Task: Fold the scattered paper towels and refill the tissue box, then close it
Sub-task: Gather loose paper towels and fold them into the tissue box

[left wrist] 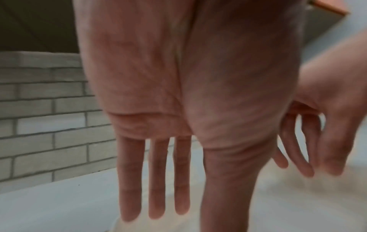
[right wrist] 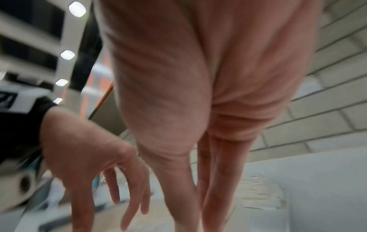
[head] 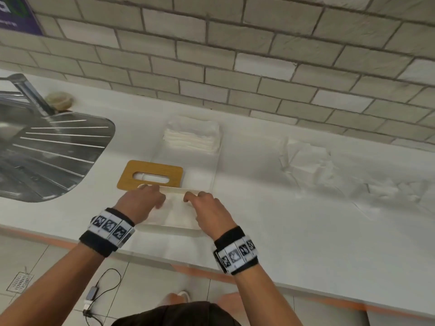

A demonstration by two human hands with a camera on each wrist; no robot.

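A white paper towel (head: pixel 175 214) lies flat near the counter's front edge, its far edge folded over. My left hand (head: pixel 147 190) and right hand (head: pixel 194 196) rest side by side on that fold, fingertips down. The left wrist view shows the left fingers (left wrist: pixel 157 180) straight and pointing down at the sheet. In the right wrist view the right fingers (right wrist: pixel 210 188) are straight and held together. Just beyond stands the clear tissue box (head: pixel 217 161) with a stack of folded towels (head: pixel 193 137) at its far end. Its wooden slotted lid (head: pixel 150 176) lies off the box, at its left.
Crumpled loose paper towels (head: pixel 308 161) are spread over the counter to the right, one also showing in the right wrist view (right wrist: pixel 262 194). A steel sink with drainboard (head: pixel 54 149) and tap sits at the left. A brick wall (head: pixel 235 67) backs the counter.
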